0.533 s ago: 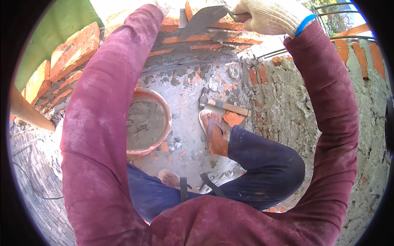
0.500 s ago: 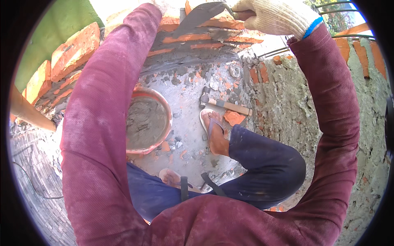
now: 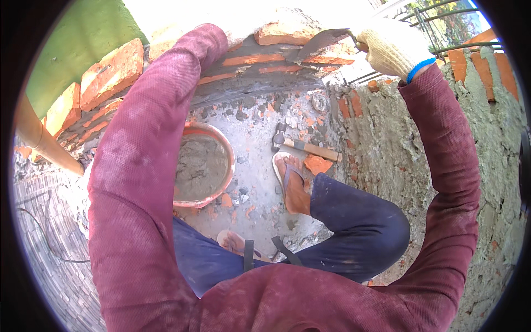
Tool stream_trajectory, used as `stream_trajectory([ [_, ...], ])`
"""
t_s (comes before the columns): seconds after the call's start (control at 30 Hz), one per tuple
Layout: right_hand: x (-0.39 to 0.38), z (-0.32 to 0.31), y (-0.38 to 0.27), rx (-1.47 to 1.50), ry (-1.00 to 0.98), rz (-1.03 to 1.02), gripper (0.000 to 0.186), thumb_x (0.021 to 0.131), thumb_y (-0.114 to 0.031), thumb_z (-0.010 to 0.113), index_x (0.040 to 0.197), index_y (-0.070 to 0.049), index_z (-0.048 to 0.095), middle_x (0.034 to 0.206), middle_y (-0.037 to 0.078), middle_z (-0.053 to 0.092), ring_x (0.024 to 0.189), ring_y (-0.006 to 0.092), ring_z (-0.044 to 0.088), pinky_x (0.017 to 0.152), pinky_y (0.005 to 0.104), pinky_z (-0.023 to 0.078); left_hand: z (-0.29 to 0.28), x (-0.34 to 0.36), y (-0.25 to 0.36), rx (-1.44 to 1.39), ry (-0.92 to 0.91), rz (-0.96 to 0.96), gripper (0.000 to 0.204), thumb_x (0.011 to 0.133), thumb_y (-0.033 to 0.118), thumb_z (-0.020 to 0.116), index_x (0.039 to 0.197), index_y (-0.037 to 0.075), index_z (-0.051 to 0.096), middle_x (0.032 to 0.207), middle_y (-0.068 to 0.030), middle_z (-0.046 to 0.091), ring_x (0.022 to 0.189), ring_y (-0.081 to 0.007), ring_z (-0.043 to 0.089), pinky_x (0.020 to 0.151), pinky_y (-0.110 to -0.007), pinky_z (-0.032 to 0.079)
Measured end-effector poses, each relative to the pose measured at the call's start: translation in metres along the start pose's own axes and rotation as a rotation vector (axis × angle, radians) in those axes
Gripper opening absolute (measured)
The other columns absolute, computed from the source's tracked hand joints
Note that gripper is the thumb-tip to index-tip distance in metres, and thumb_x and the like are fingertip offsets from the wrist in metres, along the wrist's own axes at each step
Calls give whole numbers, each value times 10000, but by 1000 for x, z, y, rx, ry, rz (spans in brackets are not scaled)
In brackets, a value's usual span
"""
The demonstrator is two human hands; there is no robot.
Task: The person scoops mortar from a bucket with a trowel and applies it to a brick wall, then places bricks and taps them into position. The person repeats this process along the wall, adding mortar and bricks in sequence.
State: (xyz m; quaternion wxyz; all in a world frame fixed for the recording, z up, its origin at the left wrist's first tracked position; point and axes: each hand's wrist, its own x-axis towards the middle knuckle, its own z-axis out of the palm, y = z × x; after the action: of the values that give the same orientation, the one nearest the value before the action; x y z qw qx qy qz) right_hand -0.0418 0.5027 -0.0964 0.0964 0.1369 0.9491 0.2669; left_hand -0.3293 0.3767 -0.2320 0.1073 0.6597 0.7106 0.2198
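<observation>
My right hand [image 3: 391,48], in a cream knit glove with a blue cuff, is closed around the handle of a trowel [image 3: 322,43]. The trowel's dark blade points left, over the right part of a low brick wall [image 3: 254,59] with grey mortar between its courses. My left hand [image 3: 239,32] reaches to the top of the same wall; bright glare washes it out, so its fingers cannot be made out. Just right of it lies an orange brick [image 3: 285,34] on the top course.
A round orange tub [image 3: 231,160] of wet grey mortar stands by my left arm. On the rubble-strewn floor lie a hammer [image 3: 307,147] and a brick piece [image 3: 318,165], close to my sandalled foot. A rough mortared wall [image 3: 387,144] rises at right; a bamboo pole [image 3: 50,141] leans at left.
My right hand has carried the trowel to the right along the wall and slightly nearer. The brick on the top course now shows more fully. My left arm stays raised at the wall.
</observation>
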Motion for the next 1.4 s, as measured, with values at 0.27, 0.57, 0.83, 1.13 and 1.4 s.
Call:
stream_trajectory([
  [0.27, 24, -79, -11, 191, -70, -20, 46, 768, -112, 656, 768, -67, 666, 711, 167, 648, 682, 369, 677, 647, 472, 518, 1, -2, 4, -9, 0, -6, 689, 967, 521, 723, 1514, 121, 600, 1479, -150, 648, 1346, -338, 612, 1142, -482, 480],
  [0.57, -10, 22, -20, -33, 275, -92, 185, 837, -42, 700, 979, -131, 778, 848, 109, 740, 850, 308, 757, 751, 434, 602, -4, -8, 8, -27, 12, -4, 672, 982, 518, 709, 1518, 128, 596, 1481, -143, 647, 1348, -334, 612, 1139, -486, 483],
  [0.83, 21, -27, -4, 88, -106, 35, 149, 866, -78, 699, 993, -46, 770, 880, 156, 764, 804, 331, 755, 754, 451, 586, -2, -10, 9, -44, 4, -2, 657, 995, 515, 698, 1521, 135, 593, 1482, -137, 646, 1349, -330, 611, 1137, -490, 486],
  [1.13, -20, -66, -11, 164, 45, 9, 281, 849, -87, 750, 1125, -95, 807, 911, 132, 770, 845, 314, 762, 766, 408, 591, -7, -13, 12, -38, 15, 13, 640, 1010, 512, 684, 1524, 142, 590, 1484, -130, 645, 1350, -326, 611, 1134, -494, 489],
  [1.4, -5, -57, 7, 481, 27, 46, 356, 927, -126, 707, 1268, -36, 753, 1099, 166, 802, 954, 322, 784, 869, 402, 616, -8, -12, 14, -22, 53, 58, 625, 1024, 509, 672, 1527, 149, 587, 1486, -124, 644, 1352, -322, 610, 1132, -498, 492],
])
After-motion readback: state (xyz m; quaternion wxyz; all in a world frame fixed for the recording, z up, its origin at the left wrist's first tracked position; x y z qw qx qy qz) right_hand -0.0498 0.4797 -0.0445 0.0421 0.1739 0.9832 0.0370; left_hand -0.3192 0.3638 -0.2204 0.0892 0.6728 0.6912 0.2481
